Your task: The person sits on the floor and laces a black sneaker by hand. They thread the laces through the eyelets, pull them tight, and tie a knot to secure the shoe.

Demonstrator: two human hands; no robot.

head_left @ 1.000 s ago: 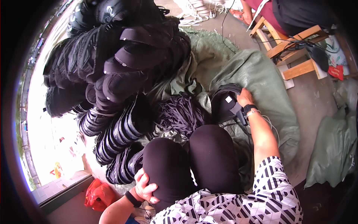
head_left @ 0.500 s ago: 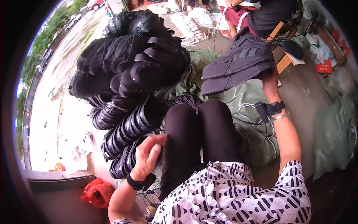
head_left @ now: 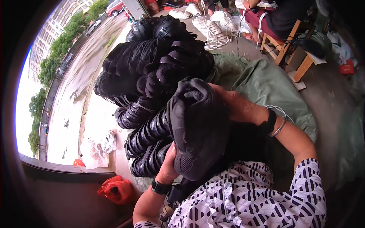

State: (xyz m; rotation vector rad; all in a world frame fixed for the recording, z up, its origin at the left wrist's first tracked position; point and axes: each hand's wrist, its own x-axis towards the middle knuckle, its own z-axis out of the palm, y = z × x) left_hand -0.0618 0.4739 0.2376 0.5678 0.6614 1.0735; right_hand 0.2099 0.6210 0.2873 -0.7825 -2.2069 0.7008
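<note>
Close in front of my chest are dark grey shoe uppers (head_left: 197, 125), textured and fabric-like, with the opening tilted up and away from me. They appear to be nested, but how many is hard to tell. My right hand (head_left: 239, 103) grips their far right side, its fingertips hidden behind the fabric. Low on the left edge, my left hand (head_left: 168, 165) holds them with the thumb on the near face and the other fingers out of sight. Just left of them, bundled stacks of black uppers (head_left: 146, 136) lie in rows beside a larger dark heap (head_left: 152, 68).
Green sheeting (head_left: 262, 83) spreads over the floor ahead and right. Another person (head_left: 273, 19) sits beyond it near a wooden stool (head_left: 283, 45). White bundles (head_left: 211, 28) lie at the back. A red plastic bag (head_left: 116, 190) rests at lower left, by a sill.
My right hand has brought the uppers from the far right in toward my chest. My left hand, formerly by my knee, now holds them too. The view has shifted left.
</note>
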